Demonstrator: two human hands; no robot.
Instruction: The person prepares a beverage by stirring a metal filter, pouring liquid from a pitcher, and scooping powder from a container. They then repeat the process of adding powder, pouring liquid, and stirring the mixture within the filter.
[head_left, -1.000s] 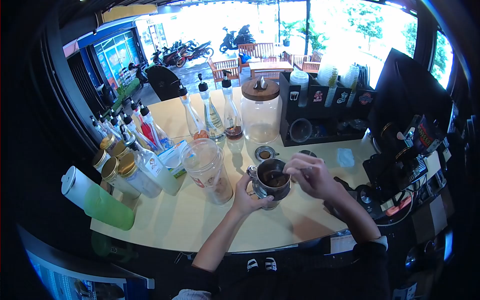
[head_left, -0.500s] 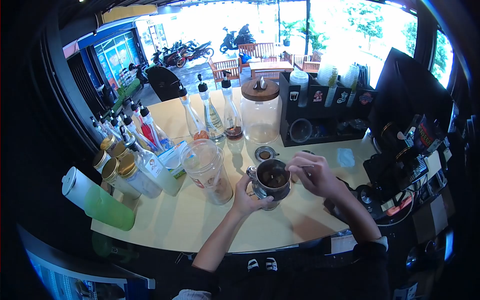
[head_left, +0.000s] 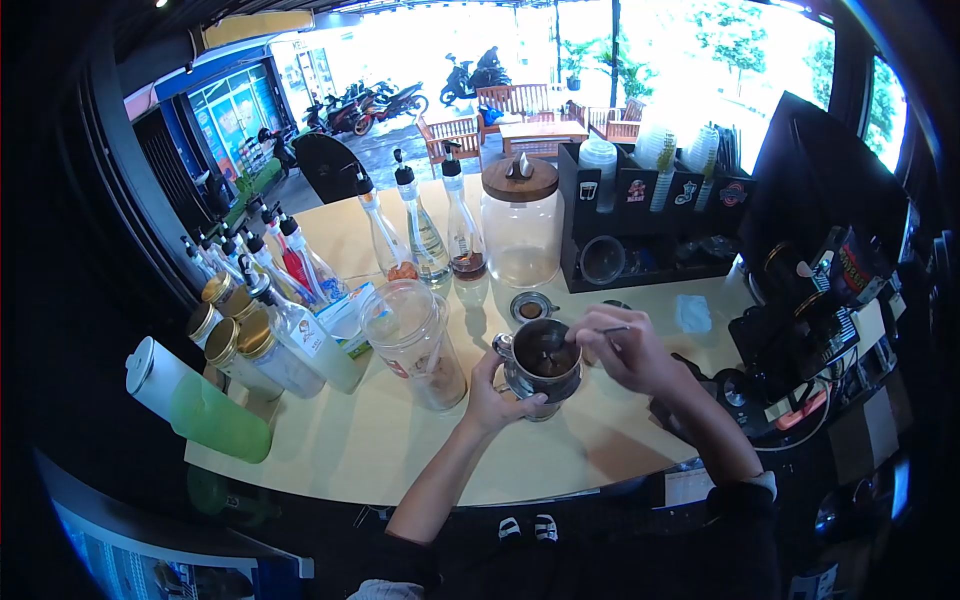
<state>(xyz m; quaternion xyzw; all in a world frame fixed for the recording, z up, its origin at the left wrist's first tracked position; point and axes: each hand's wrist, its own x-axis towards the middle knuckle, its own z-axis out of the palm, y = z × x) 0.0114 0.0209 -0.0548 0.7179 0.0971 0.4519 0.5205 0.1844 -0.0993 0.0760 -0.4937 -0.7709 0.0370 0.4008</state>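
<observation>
A round, cup-like coffee dripper with a small handle stands near the middle of the counter, apparently on a clear glass vessel. Dark brown wet contents show inside it. My left hand is closed around its left side, thumb across the front. Above the right rim, my right hand pinches the thin handle of a spoon, whose lower end dips into the dripper. Just behind lies a small round metal dish with something brown in it. A large clear plastic jug stands left of my left hand.
Pump bottles and lidded jars crowd the left and back. A green pitcher stands at the left edge. Behind are a wood-lidded glass jar and a black cup rack. Dark equipment fills the right side.
My right hand has turned slightly, and the spoon has shifted within the dripper. The left hand keeps its hold in the same place.
</observation>
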